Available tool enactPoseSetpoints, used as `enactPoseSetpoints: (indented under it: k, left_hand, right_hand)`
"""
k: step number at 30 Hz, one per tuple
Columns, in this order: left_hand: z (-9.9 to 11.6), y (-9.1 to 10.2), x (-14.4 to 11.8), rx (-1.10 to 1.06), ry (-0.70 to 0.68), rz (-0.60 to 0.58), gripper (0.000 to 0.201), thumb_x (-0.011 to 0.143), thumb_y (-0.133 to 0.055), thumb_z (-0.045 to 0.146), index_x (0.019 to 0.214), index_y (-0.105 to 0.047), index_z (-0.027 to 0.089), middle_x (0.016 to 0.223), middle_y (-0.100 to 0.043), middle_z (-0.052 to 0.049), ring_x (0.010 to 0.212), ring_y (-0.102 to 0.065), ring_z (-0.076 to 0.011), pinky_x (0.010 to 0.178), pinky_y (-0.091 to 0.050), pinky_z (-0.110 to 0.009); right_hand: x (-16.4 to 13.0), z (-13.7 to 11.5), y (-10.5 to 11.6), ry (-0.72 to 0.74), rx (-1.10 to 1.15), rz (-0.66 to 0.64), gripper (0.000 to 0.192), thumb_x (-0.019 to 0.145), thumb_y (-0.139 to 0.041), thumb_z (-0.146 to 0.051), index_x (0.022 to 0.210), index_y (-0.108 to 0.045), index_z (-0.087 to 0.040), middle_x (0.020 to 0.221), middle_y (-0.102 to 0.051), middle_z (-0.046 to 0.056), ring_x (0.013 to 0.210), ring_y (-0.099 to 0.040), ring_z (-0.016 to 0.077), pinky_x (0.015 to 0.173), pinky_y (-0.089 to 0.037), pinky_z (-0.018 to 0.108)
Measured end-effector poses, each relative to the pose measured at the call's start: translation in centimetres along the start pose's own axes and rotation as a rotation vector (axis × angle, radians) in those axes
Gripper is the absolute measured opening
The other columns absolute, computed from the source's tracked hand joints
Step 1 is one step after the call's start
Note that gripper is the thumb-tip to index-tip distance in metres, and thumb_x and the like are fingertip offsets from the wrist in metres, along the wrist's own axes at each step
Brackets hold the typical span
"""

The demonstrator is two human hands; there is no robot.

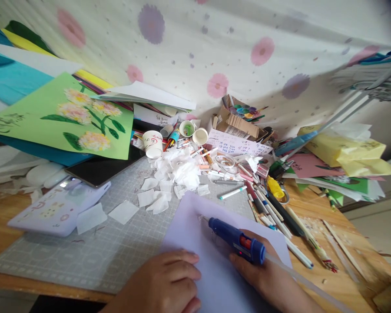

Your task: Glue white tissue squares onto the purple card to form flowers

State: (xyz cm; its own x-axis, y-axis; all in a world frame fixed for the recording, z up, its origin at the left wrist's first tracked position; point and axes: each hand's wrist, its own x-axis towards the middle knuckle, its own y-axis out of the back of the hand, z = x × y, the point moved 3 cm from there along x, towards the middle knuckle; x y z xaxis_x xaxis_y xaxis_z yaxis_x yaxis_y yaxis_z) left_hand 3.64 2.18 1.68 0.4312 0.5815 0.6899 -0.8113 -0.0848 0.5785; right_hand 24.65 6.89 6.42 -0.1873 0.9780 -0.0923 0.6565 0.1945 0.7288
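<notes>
A sheet of light purple paper (189, 230) lies before me on the grey cutting mat. My right hand (260, 265) is closed around a blue hot glue gun (234, 239), with a long glue stick (303, 278) coming out of its back end. The gun's nozzle points away to the left, just over the upper part of the sheet; whether it touches cannot be told. A small red light glows on its body. My left hand (166, 278) rests on the sheet's left edge, fingers side by side and slightly bent, the thumb hidden.
White paper scraps (182, 167) are heaped beyond the sheet, near paper cups (153, 144). Pens (276, 213) crowd the right side. At left are a lilac patterned case (58, 208), a dark tablet (104, 167) and a green flower picture (84, 117). The cutting mat (74, 261) covers wood.
</notes>
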Motion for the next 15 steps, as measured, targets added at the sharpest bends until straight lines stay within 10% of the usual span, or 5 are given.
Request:
enactPoseSetpoints:
  k: [15]
  left_hand:
    - [1.4,2.5,2.4,-0.056,0.168,-0.134,0.02,0.087,-0.043,0.014,0.073,-0.057,0.02,0.071,-0.063,-0.003,0.08,-0.061,-0.0155,0.081,-0.052,-0.025]
  right_hand:
    - [0.3,-2.7,0.3,0.183,-0.05,-0.183,0.009,0.074,-0.059,-0.021,0.077,-0.067,-0.022,0.072,-0.063,0.002,0.065,-0.057,0.0183,0.059,-0.044,0.026]
